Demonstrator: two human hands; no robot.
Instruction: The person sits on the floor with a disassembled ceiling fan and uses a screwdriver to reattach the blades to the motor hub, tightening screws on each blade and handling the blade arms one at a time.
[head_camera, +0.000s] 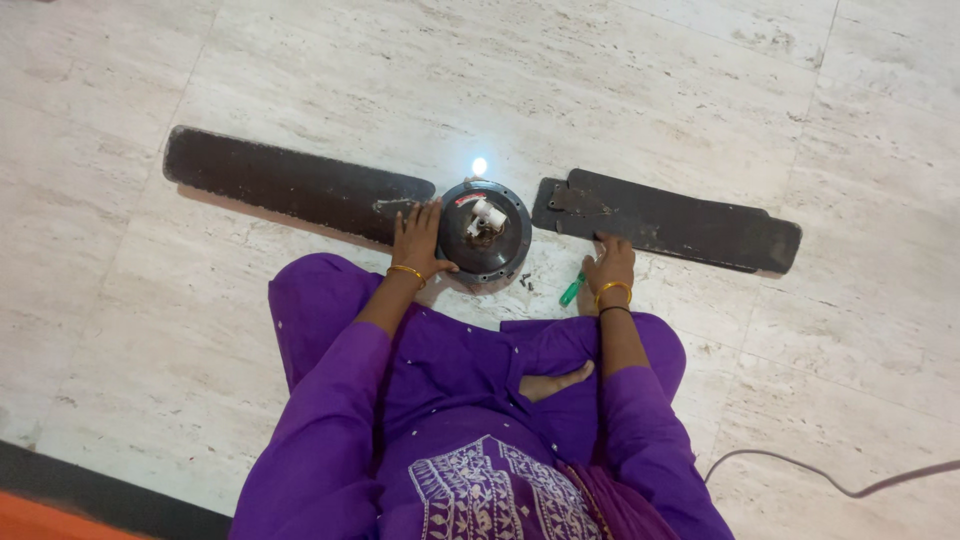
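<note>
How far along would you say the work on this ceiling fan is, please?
Done: the right blade lies detached, with loose screws beside the motor hub. In hand: the left hand rests where the left blade meets the hub; the right hand is by a green screwdriver. Left: that blade looks attached.

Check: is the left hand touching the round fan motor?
Touching. The head view shows the left hand lying against the rim of the fan motor.

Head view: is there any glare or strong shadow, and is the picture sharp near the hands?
In the head view, one bright glare spot shines on the polished floor just behind the fan motor; shadows are soft, a thin one along the left blade; the left hand and right hand look reasonably sharp; edges bend slightly, as with a wide lens.
</note>
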